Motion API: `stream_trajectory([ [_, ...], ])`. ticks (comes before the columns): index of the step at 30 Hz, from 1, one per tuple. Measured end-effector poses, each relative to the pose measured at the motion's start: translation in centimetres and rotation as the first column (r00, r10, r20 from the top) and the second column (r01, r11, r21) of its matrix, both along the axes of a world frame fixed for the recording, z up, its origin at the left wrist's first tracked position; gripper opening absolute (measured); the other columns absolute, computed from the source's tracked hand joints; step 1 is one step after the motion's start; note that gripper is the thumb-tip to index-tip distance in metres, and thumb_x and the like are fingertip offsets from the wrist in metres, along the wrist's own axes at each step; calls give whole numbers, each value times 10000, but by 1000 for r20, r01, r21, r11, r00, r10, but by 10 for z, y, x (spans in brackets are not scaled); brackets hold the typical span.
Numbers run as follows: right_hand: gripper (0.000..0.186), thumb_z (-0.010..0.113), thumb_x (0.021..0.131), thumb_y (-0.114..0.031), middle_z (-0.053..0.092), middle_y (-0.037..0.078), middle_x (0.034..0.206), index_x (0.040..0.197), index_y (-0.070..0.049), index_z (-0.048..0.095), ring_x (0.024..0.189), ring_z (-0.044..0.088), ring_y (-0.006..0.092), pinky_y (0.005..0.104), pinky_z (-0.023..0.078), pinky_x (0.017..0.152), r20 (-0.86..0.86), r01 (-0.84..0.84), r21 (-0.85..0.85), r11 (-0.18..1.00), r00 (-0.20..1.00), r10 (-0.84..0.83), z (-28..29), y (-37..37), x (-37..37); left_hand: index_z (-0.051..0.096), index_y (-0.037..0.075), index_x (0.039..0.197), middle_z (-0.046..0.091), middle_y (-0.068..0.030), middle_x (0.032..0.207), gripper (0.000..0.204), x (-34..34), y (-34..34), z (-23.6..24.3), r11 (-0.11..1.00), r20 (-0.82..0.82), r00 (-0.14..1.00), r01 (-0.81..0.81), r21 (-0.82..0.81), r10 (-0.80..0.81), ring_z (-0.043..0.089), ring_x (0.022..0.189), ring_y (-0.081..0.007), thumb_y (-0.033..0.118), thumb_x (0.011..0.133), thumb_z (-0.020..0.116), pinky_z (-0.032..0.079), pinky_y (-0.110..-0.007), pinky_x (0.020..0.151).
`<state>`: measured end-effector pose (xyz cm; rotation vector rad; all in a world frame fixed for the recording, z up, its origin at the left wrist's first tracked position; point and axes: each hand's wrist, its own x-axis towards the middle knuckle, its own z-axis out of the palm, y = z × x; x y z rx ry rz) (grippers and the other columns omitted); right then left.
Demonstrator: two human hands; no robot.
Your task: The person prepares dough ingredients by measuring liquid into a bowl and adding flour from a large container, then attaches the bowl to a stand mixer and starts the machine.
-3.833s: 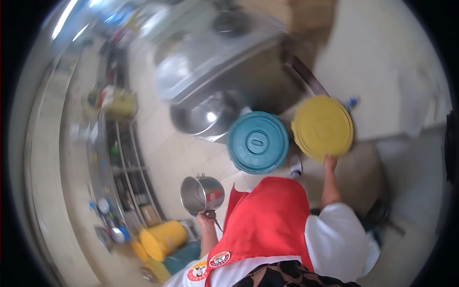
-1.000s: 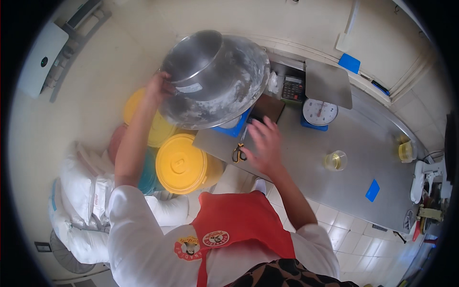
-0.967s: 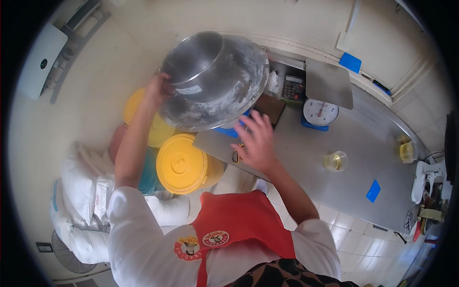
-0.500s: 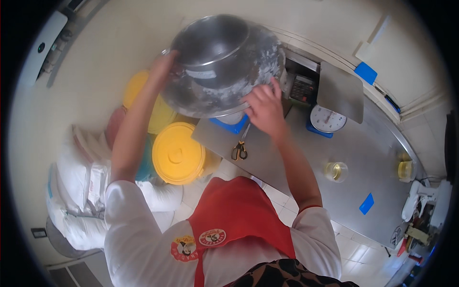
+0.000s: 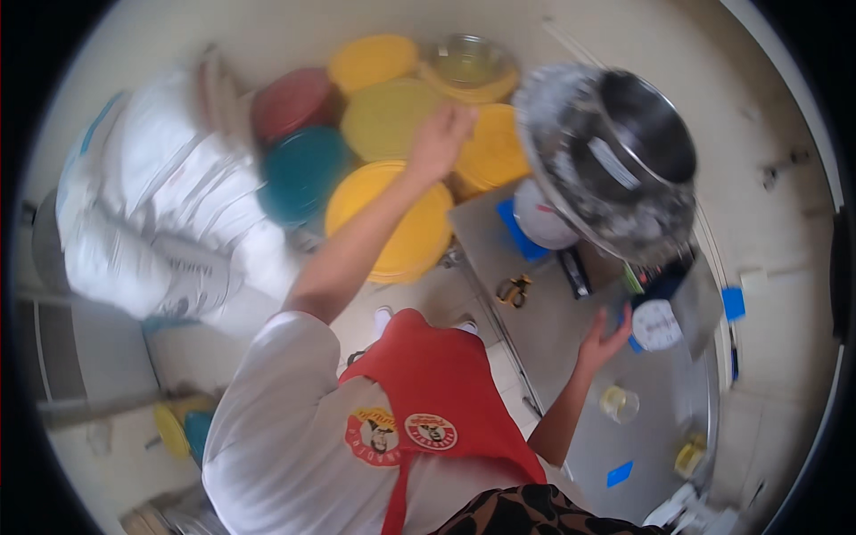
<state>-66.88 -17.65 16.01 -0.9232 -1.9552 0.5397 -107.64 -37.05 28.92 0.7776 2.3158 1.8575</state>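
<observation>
My left hand [image 5: 444, 138] is raised over the lidded plastic buckets; motion blur obscures whether its bent fingers are apart or closed. Nearest it are a yellow lid [image 5: 495, 152] and a pale yellow-green lid [image 5: 379, 120]. A wide, white-dusted steel basin [image 5: 642, 227] with a smaller steel pot [image 5: 660, 116] inside sits tilted in view above a white-and-blue scale [image 5: 544, 218], apart from both hands. My right hand [image 5: 604, 343] is open, fingers spread, beside a dial scale [image 5: 655, 325]. Black-and-yellow scissors [image 5: 513, 291] lie on the steel counter [image 5: 548, 339].
White sacks [image 5: 160, 169] are piled at left beside a teal lid [image 5: 303, 174] and a red lid [image 5: 290, 102]. A glass bowl [image 5: 465, 61] stands on a rear yellow lid. A clear cup [image 5: 620, 404] and blue scraper [image 5: 620, 473] lie right on the counter.
My view has swung toward the buckets and sacks. Both hands have come away from the basin and pot, which my left hand held earlier; my right hand has moved down near the dial scale.
</observation>
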Motion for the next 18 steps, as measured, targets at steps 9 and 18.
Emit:
stream_trajectory([
  [9,439,665,923,-138,555,227,1308,1290,67,538,1217,549,331,441,456,1020,502,367,-491,790,860,-87,-225,-225,150,634,10,1071,691,-209,1038,391,-153,-376,-150,837,-5,891,-428,-341,453,650,1009,-401,371,920,644,505,-446,886],
  [18,307,660,928,-141,685,161,1091,1194,8,626,974,664,247,371,526,868,444,-118,-637,762,752,487,-190,-245,25,325,112,1504,250,-275,1561,907,-399,-566,-57,250,-609,488,-864,-437,626,177,1444,-520,551,809,709,251,-714,1080],
])
